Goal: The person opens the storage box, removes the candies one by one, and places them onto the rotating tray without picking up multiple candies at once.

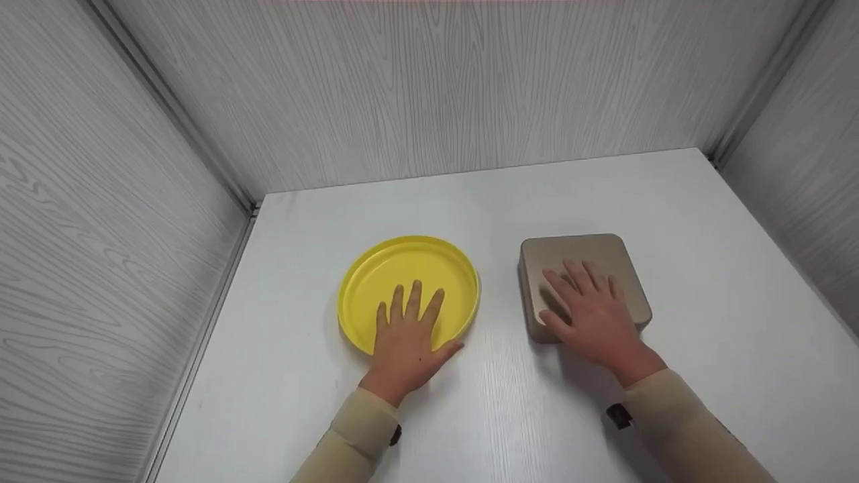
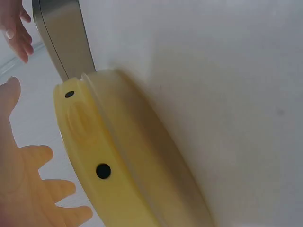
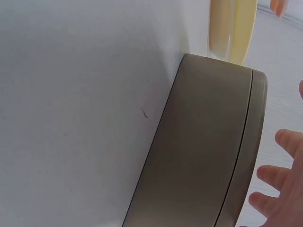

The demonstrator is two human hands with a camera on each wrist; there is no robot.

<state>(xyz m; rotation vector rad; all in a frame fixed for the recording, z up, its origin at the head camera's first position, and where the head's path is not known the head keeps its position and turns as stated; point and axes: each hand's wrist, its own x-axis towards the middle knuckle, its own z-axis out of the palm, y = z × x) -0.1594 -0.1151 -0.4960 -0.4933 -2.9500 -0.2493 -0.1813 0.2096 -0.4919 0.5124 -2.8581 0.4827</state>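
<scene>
A round container with a yellow lid (image 1: 362, 288) stands on the white table, its paler side (image 2: 137, 118) showing in the left wrist view. Over the lid's near part my left hand (image 1: 406, 345) is spread, fingers straight; the left wrist view shows a gap between them. To the right lies a grey-brown square tin (image 1: 570, 249) with rounded corners and a fitted lid (image 3: 253, 113). My right hand (image 1: 594, 318) hovers above this tin, fingers spread and apart from its top. Neither hand holds anything.
The white table (image 1: 496, 402) runs back to a wood-grain panel (image 1: 429, 94). Similar panels rise on the left (image 1: 100, 268) and right (image 1: 805, 168). A dark wrist-worn device (image 1: 619, 416) sits under the right sleeve, another (image 1: 396, 435) at the left one.
</scene>
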